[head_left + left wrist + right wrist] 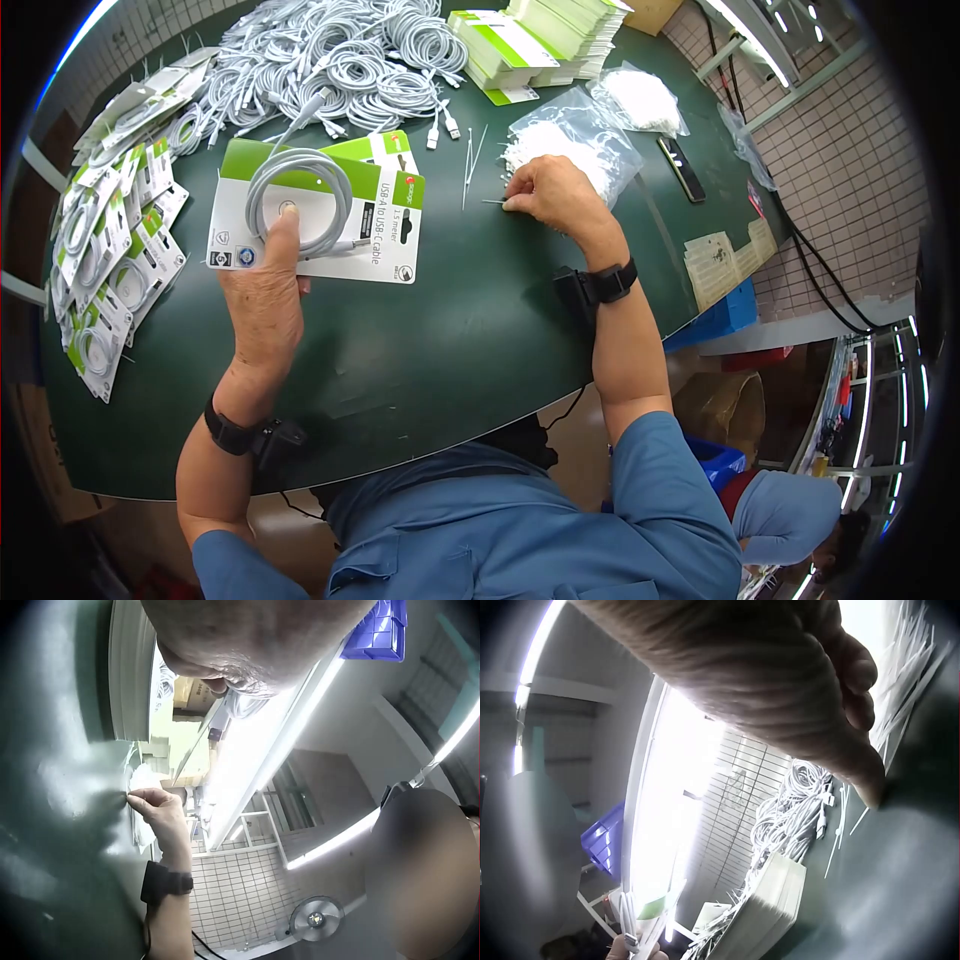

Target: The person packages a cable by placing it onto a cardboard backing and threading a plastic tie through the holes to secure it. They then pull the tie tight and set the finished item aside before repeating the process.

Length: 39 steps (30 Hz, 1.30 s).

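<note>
My left hand [265,305] grips a green-and-white cable card [393,235] with a coiled grey cable [338,190] on it, the thumb pressing inside the coil. Behind this card shows part of a second green card [375,148]. At the table top, the right hand [562,195] pinches a thin white tie [493,201] between thumb and finger, beside an open plastic bag of white ties [550,145]. In the right wrist view, the thumb tip of the right hand [832,712] is at the table, with the loose ties [911,675] beyond it.
A big pile of coiled cables [330,60] lies at the back, with stacked cards [540,45] to its right. Carded cables [125,230] overlap at the left. Several loose ties [469,165], a second bag [642,100] and a black phone-like object [681,168] lie on the table [430,370].
</note>
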{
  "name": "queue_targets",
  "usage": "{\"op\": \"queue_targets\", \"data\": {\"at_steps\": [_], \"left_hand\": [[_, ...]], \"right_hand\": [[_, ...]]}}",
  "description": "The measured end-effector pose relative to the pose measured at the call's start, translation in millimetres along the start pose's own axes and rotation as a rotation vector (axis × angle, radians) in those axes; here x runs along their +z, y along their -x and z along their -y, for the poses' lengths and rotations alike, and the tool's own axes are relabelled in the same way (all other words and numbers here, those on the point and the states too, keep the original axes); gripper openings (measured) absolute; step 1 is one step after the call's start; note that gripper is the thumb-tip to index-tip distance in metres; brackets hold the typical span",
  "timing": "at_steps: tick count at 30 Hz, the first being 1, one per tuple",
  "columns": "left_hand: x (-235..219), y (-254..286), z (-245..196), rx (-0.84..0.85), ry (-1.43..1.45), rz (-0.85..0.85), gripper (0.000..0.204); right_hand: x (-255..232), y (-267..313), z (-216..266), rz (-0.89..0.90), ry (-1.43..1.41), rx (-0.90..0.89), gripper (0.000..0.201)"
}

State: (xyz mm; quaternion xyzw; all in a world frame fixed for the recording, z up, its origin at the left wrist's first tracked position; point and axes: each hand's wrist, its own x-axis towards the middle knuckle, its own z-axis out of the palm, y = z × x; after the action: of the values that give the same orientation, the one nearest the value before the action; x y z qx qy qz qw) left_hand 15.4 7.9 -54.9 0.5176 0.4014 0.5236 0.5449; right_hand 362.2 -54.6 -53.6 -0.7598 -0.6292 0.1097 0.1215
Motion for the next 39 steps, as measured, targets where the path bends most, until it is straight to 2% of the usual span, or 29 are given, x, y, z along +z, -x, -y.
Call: {"op": "queue_targets", "data": {"at_steps": [4,7,11,16,19,24,26,31,36,39], "left_hand": [[0.3,-0.7,2.3,0.012,-0.003,-0.007,0.025],[1.1,-0.3,0.3,0.023,-0.007,-0.003,0.025],[3.9,4.4,-3.6,0.005,-0.002,-0.001,0.024],[0.5,3.1,2.5,0.009,0.053,0.011,0.025],[0.6,2.6,6.2,0.011,0.093,0.023,0.026],[0.3,2.5,11.9,-0.011,0.096,0.025,0.027],[-0.2,2.5,11.2,-0.013,0.08,0.032,0.027],[4.4,6.0,7.2,0.004,0.079,0.048,0.028],[1.7,6.5,10.8,0.017,0.088,0.081,0.029],[3.4,7.7,9.2,0.026,0.08,0.093,0.03]], "right_hand": [[5.6,-6.1,3.3,0.091,-0.044,-0.057,0.015],[23.2,-4.6,12.4,0.0,0.091,-0.236,0.011],[33.9,3.4,22.0,-0.122,0.107,-0.279,0.009],[5.0,9.7,19.3,-0.186,-0.035,-0.21,0.012],[-20.9,18.3,9.7,0.049,0.121,0.078,0.015],[-11.9,8.0,-5.6,0.163,0.007,0.12,0.017],[-4.1,5.4,-2.7,0.161,0.021,0.052,0.016],[8.5,3.8,7.0,0.097,0.08,-0.069,0.014],[16.3,1.7,1.3,-0.045,0.062,-0.072,0.017],[18.3,-0.4,-6.6,-0.113,-0.132,-0.162,0.017]]}}
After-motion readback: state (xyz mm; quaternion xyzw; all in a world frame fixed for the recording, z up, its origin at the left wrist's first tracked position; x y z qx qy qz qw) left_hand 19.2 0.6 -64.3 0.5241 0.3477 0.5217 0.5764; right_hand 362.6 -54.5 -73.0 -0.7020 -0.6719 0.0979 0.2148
